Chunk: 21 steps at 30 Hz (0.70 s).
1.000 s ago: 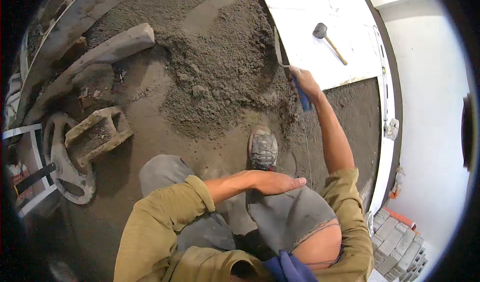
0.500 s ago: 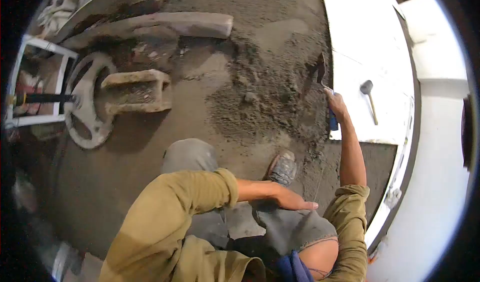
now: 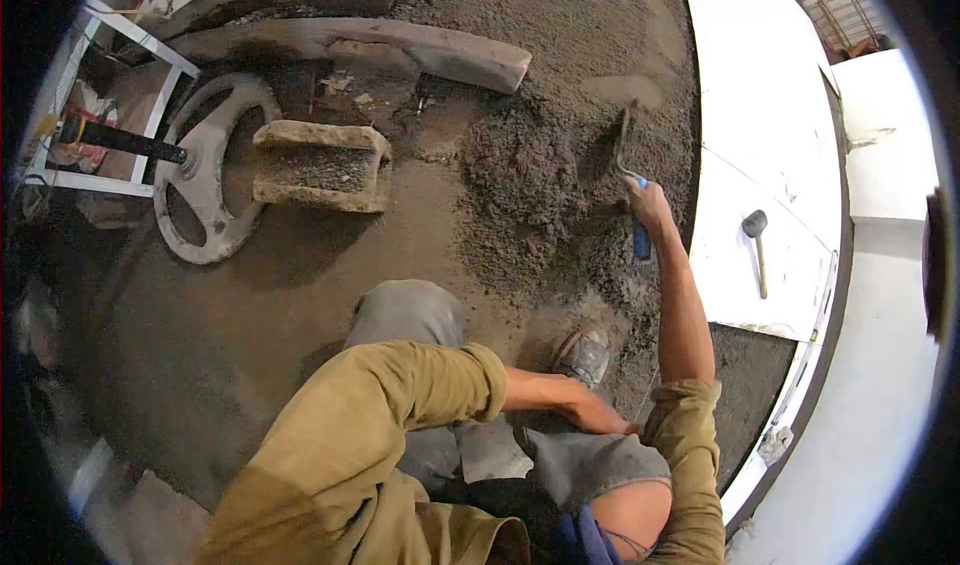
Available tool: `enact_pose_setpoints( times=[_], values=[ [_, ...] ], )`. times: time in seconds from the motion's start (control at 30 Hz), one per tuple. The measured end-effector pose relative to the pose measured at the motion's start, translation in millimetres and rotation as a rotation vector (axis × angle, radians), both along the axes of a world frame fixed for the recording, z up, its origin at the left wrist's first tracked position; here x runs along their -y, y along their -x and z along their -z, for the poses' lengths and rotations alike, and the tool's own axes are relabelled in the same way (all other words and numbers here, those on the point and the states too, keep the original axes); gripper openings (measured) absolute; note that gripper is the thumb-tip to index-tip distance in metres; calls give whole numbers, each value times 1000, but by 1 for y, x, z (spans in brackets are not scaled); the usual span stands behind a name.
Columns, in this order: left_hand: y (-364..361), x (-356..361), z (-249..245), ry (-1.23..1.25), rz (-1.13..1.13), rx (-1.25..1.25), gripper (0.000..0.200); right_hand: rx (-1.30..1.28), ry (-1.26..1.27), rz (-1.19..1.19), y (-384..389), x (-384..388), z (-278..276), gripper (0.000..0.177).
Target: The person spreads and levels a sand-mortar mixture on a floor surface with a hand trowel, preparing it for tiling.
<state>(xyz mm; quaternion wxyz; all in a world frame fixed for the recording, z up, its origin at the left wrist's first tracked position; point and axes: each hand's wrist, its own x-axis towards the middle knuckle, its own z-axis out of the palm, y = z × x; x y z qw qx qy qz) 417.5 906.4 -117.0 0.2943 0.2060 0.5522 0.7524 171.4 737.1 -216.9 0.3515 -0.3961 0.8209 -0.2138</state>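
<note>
My right hand (image 3: 648, 205) is wrapped round the blue handle of a trowel (image 3: 625, 145), whose blade stands edge-on in the loose grey mortar (image 3: 525, 180). Left of the trowel the mortar lies heaped and crumbly. My left hand (image 3: 602, 415) rests on my bent knee (image 3: 600, 465), under the right forearm; its fingertips are hidden by the right sleeve. A shoe (image 3: 583, 355) shows just above the left hand.
White slabs (image 3: 730, 195) lie at the right, with a rubber mallet (image 3: 755, 227) on them. At the left are a hollow block (image 3: 320, 135), a wheel-shaped base (image 3: 205, 190) and a white frame (image 3: 150, 40). A long beam (image 3: 430, 50) lies behind.
The view has shifted, so the slabs and block sit differently. My right hand and the trowel have moved left, away from the slab edge and over the mortar. The left hand stays at the knee.
</note>
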Motion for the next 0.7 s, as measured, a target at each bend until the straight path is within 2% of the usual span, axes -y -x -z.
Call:
enact_pose_setpoints(
  times=[0.03,0.07,0.13,0.17,0.27,0.33,0.37,0.43,0.47,0.5,0.53,0.57,0.6,0.63,0.67,0.7],
  values=[
    [-2,3,-2,-36,7,-120,47,-54,-58,-48,-14,10,7,50],
    [-4,1,1,-28,7,-123,47,-115,-112,-95,-31,21,14,52],
    [-2,-8,13,7,-102,-220,41,-302,-114,-218,-88,27,-3,57],
    [2,-4,10,16,-103,-236,41,-140,-108,-270,-102,26,-25,55],
    [1,12,1,98,42,-241,43,-101,-56,-258,-102,26,-16,49],
    [-5,11,-4,135,121,-226,44,44,220,-152,-101,33,-34,45],
    [-6,7,2,137,117,-224,44,46,222,-157,-105,40,-35,45],
    [-6,-6,20,-41,5,-268,43,-183,86,-352,-111,54,-27,43],
    [-6,-9,25,-34,11,-273,43,-304,20,-442,-113,59,-22,43],
    [-7,-9,27,1,-82,-342,40,-264,99,-495,-122,50,-1,43],
    [-11,-7,22,29,-165,-409,37,-391,96,-587,-136,42,-4,45],
    [-12,-3,18,26,-137,-419,37,-297,-39,-623,-137,38,-12,45],
    [-13,9,0,138,-78,-320,43,-136,-50,-546,-148,25,-57,46],
    [-14,12,-10,250,3,-233,49,-115,-62,-466,-137,15,-60,46],
    [-13,5,-5,244,68,-261,49,-98,-74,-380,-120,2,-61,48],
    [-12,-5,5,178,31,-67,58,-158,-87,-240,-97,-10,-59,48]
  ],
)
